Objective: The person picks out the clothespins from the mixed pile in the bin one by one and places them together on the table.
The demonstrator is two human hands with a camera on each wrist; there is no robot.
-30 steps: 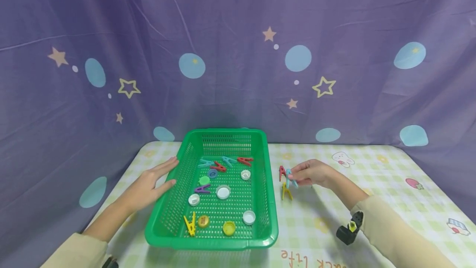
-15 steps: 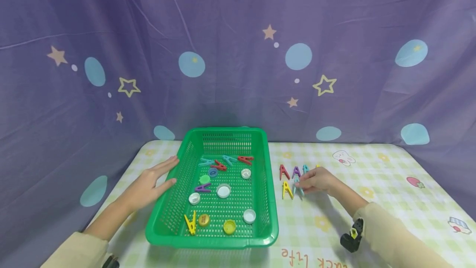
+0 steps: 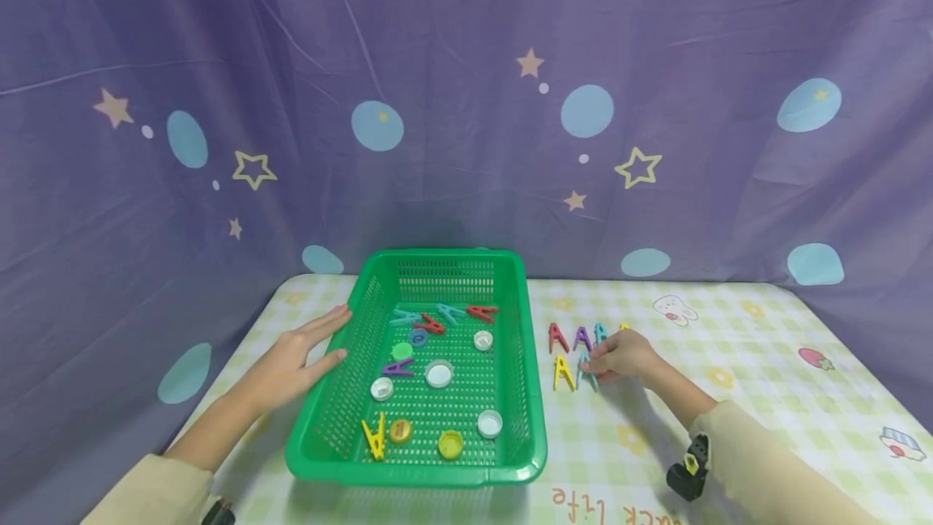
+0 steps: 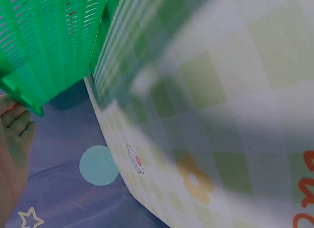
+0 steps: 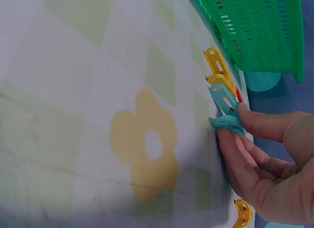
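Note:
My right hand (image 3: 625, 356) pinches a light blue clothespin (image 5: 226, 122) between thumb and fingertips, low over the cloth right of the basket. Beside it stands a yellow clothespin (image 3: 561, 368). Behind these runs a row with a red clothespin (image 3: 556, 339), a purple clothespin (image 3: 581, 338), another blue clothespin (image 3: 600, 332) and a yellow one partly hidden by the hand. My left hand (image 3: 290, 363), fingers straight, rests at the left rim of the green basket (image 3: 415, 476). In the left wrist view its fingertips lie against that rim.
Inside the basket lie several more clothespins, among them a purple clothespin (image 3: 398, 368), and several bottle caps, such as a yellow cap (image 3: 450, 445) and a white cap (image 3: 439, 374). A checked tablecloth (image 3: 729, 444) covers the table. A purple curtain (image 3: 466, 185) hangs behind.
My right hand has carried the blue clothespin slightly right and down, to beside the yellow one, uncovering the purple and blue clothespins in the back row. The left hand has stayed put.

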